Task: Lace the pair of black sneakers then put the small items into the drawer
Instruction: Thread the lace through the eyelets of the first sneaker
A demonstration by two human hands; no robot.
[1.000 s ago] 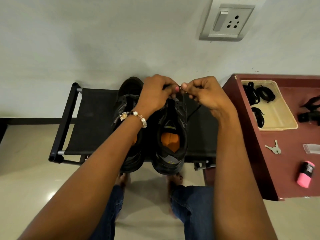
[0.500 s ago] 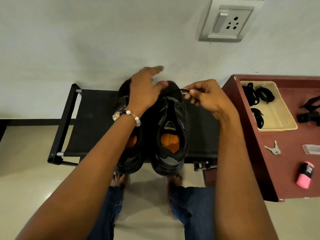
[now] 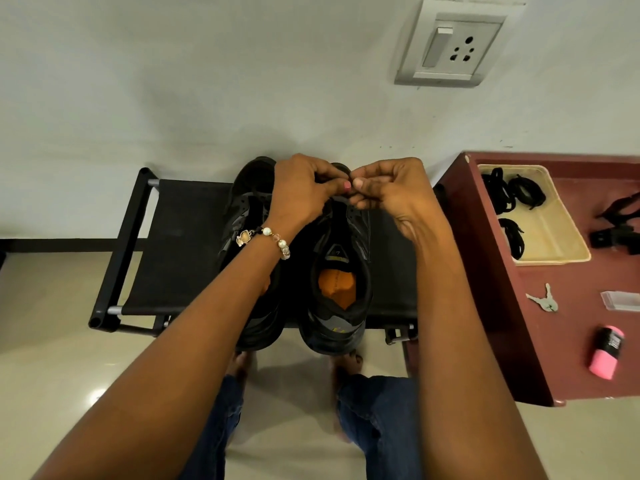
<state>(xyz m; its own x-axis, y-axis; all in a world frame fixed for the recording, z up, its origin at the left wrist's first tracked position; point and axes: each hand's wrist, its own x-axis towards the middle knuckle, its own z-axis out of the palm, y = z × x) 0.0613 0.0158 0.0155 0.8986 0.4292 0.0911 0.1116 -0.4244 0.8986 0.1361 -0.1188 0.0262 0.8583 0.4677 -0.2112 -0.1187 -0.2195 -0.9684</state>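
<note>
Both grips, left hand [image 3: 300, 192] and right hand [image 3: 391, 192], are pinching a barely visible lace at twelve o'clock of the right sneaker [image 3: 337, 271], sitting on the counter [image 3: 180, 237]. Lacing is underway; next likely calls for threading the toe eyelets. Keys [image 3: 544, 299] are waiting at three o'clock.

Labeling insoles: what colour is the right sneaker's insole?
Orange insole, inside the black sneaker; head view.
</note>
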